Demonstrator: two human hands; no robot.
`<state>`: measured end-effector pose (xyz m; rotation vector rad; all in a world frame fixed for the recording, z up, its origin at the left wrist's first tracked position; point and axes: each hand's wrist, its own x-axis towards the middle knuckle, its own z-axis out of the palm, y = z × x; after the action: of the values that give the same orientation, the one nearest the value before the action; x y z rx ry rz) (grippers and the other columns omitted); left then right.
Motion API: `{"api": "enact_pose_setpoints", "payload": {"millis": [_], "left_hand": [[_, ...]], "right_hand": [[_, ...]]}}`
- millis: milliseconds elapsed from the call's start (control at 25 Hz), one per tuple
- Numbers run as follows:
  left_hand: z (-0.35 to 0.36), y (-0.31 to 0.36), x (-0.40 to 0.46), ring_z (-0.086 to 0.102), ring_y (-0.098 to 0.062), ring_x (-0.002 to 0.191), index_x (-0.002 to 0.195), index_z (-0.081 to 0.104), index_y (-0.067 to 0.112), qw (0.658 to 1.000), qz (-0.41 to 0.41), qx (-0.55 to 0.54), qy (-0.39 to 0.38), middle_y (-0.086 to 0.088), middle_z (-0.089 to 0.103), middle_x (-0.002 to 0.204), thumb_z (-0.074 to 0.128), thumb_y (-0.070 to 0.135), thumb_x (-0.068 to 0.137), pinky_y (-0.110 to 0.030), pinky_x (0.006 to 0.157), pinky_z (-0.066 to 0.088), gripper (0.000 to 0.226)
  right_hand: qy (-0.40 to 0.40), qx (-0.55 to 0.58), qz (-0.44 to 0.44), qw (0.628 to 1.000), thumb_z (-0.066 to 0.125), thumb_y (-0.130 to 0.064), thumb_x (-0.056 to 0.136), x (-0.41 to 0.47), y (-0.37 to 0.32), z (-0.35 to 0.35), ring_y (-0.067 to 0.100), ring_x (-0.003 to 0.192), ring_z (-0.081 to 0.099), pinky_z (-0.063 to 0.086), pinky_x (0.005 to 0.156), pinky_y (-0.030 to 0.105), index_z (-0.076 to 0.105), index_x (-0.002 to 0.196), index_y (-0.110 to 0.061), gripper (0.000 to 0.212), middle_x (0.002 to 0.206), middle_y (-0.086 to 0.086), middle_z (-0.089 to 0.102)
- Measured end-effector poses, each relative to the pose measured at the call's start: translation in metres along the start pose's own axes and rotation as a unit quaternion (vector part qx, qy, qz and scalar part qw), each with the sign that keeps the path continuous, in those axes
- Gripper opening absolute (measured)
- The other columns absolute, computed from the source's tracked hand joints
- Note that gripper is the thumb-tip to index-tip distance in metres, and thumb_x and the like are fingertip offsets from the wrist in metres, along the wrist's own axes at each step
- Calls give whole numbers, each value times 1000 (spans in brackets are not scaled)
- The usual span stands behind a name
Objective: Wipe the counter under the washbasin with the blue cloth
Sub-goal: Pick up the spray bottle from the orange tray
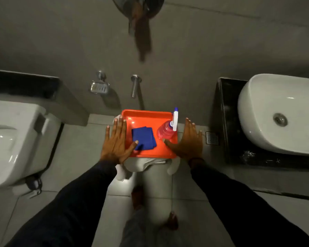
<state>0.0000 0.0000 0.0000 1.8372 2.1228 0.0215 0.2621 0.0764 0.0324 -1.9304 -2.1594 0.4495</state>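
— Hands first: where are they, and what do they hold?

— Nothing. The left hand (115, 139) lies flat with fingers spread on the left edge of the orange plastic tray (148, 116), its thumb touching the folded blue cloth (144, 139). The right hand (187, 142) is just as wide and bare of any load, at the tray's right edge, thumb near the base of the red spray bottle with the white trigger (168, 130).

— So the cloth is not picked up yet?

— No. It lies near the tray's middle, and the tray sits on a white-draped stand (146, 164) on the floor.

— How would you take it well?

— I would pinch the whole folded stack with the left hand, so it doesn't unfold, and lift clear of the bottle, which looks easy to tip.

— And the target?

— The dark stone tabletop (227, 122) under the white oval washbasin (275, 113) is well to the right; the basin covers most of it, so only a border is reachable. A white toilet (16, 139) stands left.
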Motion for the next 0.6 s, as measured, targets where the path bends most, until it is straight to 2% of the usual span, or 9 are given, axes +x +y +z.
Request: {"api": "enact_pose_setpoints", "payload": {"millis": [120, 280, 360, 480, 600], "left_hand": [[42, -9, 10, -8, -29, 161, 163, -11, 8, 999, -26, -10, -20, -11, -14, 173, 14, 78, 87, -56, 130, 3, 106], [88, -7, 15, -8, -29, 161, 163, -14, 12, 999, -38, -32, -11, -10, -15, 173, 24, 76, 93, -55, 130, 3, 102], [102, -5, 15, -6, -29, 161, 163, -15, 14, 999, -29, -33, 5, -10, -14, 173, 32, 72, 96, -54, 129, 4, 100], [118, -7, 11, -4, -30, 162, 163, -11, 10, 999, -41, -31, 14, -11, -11, 174, 39, 69, 97, -55, 129, 9, 102], [129, -8, 5, -7, -31, 162, 163, -10, 7, 997, -46, -53, 11, -12, -13, 173, 43, 74, 93, -53, 131, 9, 111]], "right_hand": [[-14, 161, 68, 984, 79, -59, 70, 30, 3, 35, 28, 142, 45, 41, 113, 52, 29, 155, -19, 107, 157, 7, 43], [36, 319, 61, 945, 79, -44, 78, 62, 4, 63, 19, 126, 59, 50, 106, 43, 46, 145, -21, 78, 138, 2, 60], [62, 333, 45, 940, 76, -41, 82, 66, 8, 77, 13, 117, 63, 52, 102, 33, 51, 140, -19, 66, 128, 0, 65], [82, 335, 22, 938, 72, -35, 87, 71, 12, 93, -7, 101, 64, 46, 91, 9, 55, 133, -21, 51, 109, -10, 68], [89, 345, 10, 935, 69, -26, 90, 79, 10, 101, -1, 87, 64, 44, 84, 4, 58, 129, -14, 43, 95, -6, 69]]}}
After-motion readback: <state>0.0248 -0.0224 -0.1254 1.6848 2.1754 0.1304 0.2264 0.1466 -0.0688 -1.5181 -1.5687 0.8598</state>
